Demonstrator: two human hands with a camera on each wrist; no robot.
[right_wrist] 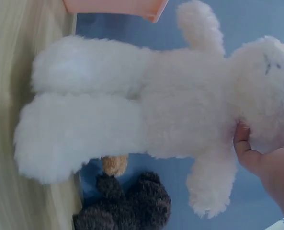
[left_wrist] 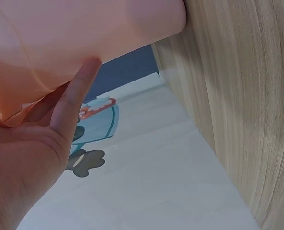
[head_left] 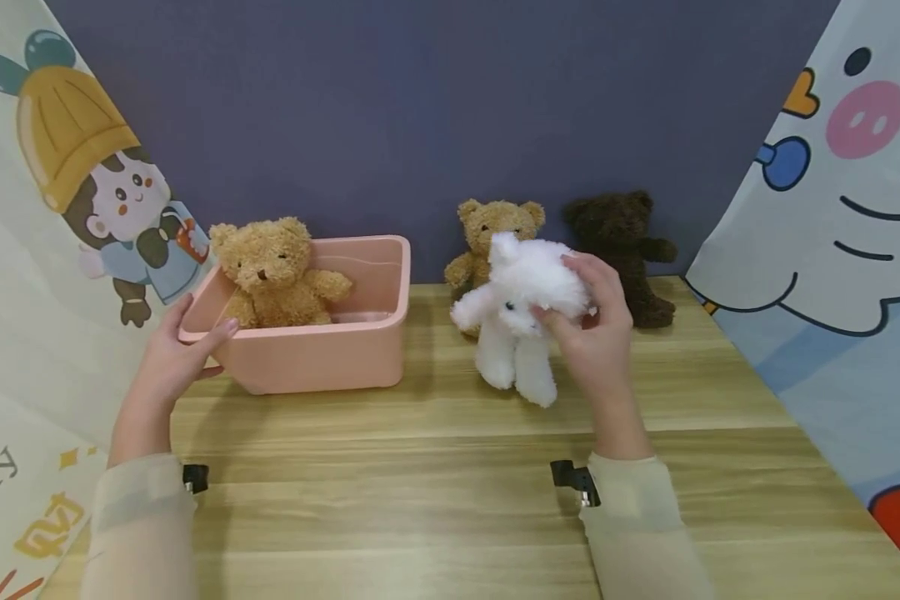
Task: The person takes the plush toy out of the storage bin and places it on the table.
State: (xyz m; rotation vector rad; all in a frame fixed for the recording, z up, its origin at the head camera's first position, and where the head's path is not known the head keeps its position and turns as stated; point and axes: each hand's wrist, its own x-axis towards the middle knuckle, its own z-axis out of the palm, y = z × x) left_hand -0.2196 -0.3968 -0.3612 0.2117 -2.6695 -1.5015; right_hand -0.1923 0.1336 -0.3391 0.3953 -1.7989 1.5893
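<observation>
My right hand (head_left: 600, 333) grips a white plush bear (head_left: 532, 292) by its head, thumb on the face side. In the right wrist view the white bear (right_wrist: 180, 96) hangs with its legs toward the wooden table. My left hand (head_left: 168, 358) holds the left end of a pink bin (head_left: 322, 358), thumb over the rim and fingers against the outer wall. In the left wrist view a finger presses the bin's side (left_wrist: 84, 38). A light brown teddy bear (head_left: 270, 267) sits inside the bin at its left end.
Behind the white bear sits another light brown teddy bear (head_left: 498, 221), partly hidden. To its right is a dark brown teddy bear (head_left: 618, 242) near the back wall (head_left: 435, 125). Printed cartoon panels border the wooden table (head_left: 390, 500) left and right.
</observation>
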